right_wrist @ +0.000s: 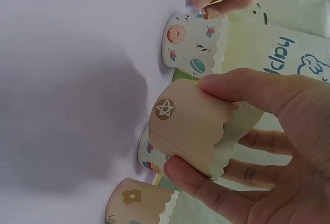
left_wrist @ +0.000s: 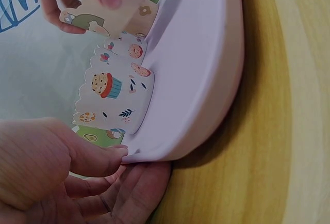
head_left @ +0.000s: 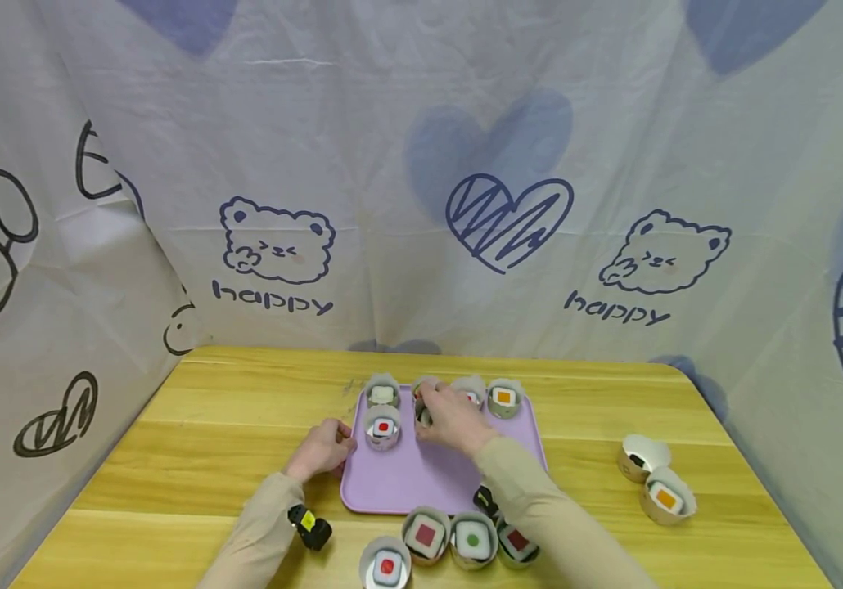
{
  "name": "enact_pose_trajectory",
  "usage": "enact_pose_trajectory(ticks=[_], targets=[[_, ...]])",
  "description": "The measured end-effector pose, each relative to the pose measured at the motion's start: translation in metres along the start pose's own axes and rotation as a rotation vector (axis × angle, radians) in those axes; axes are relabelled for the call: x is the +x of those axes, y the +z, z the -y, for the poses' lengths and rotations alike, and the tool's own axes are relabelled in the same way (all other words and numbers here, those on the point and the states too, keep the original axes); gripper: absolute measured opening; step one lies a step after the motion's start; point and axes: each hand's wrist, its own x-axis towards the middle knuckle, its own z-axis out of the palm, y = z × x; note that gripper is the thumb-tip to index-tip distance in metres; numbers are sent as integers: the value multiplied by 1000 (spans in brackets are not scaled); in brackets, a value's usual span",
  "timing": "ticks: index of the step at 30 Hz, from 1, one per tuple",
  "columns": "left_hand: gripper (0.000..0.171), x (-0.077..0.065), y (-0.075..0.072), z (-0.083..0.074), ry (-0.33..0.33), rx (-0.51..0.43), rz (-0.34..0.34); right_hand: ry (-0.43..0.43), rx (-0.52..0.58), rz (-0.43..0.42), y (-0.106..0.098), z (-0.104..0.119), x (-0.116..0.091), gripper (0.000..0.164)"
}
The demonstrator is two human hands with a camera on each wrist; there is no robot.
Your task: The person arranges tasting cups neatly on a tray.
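Note:
A lilac tray [head_left: 421, 478] lies on the wooden table [head_left: 230, 425]. My left hand [head_left: 324, 448] grips the tray's left rim [left_wrist: 206, 79], thumb on top and fingers underneath. My right hand [head_left: 453, 417] holds a tan paper cup [right_wrist: 191, 131] with a star mark just above the tray's back half, pinched between thumb and fingers. Beside it stands a white cup with a cupcake print [left_wrist: 116, 95], which holds a red-centred block [head_left: 383, 428]. More filled cups [head_left: 504, 397] line the tray's back edge.
Several filled paper cups [head_left: 426, 536] stand in a row in front of the tray near the table's front edge. Two more cups [head_left: 667, 496] sit at the right. Printed cloth [head_left: 421, 204] walls the table at the back and sides.

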Motion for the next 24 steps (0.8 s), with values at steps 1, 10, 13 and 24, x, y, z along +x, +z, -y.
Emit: enact_pose_trajectory(ticks=[1, 10, 13, 24], targets=[[23, 0, 0, 0, -1, 1, 1, 1, 2, -1, 1, 0, 0, 35], [23, -1, 0, 0, 2, -2, -2, -20, 12, -2, 4, 1, 2, 27], [23, -1, 0, 0, 2, 0, -1, -8, 13, 17, 6, 2, 2, 35], [22, -2, 1, -1, 0, 10, -6, 25, -6, 52, 7, 3, 1, 60]])
